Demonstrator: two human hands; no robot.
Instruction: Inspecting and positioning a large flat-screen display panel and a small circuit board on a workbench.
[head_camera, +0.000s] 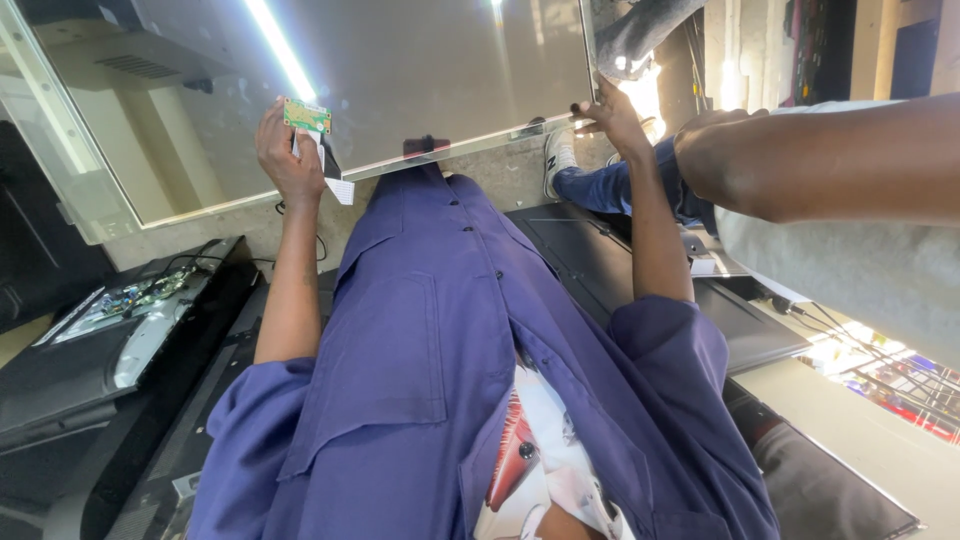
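Observation:
A large glossy display panel (420, 80) stands on its edge in front of my legs, and a ceiling light shows in it. My left hand (288, 150) grips its lower edge on the left. There it pinches a small green circuit board (307, 116), from which a white ribbon cable (338, 186) hangs. My right hand (612, 115) holds the panel's right corner with the fingers wrapped around the rim. My blue work coat (440, 340) fills the middle of the view.
Another person's bare forearm (820, 160) and grey garment reach in from the right; their white shoe (558, 152) and blue trouser leg are near my right hand. An opened television with exposed boards (130, 305) lies at the left, and dark television backs (600, 260) lie at the right.

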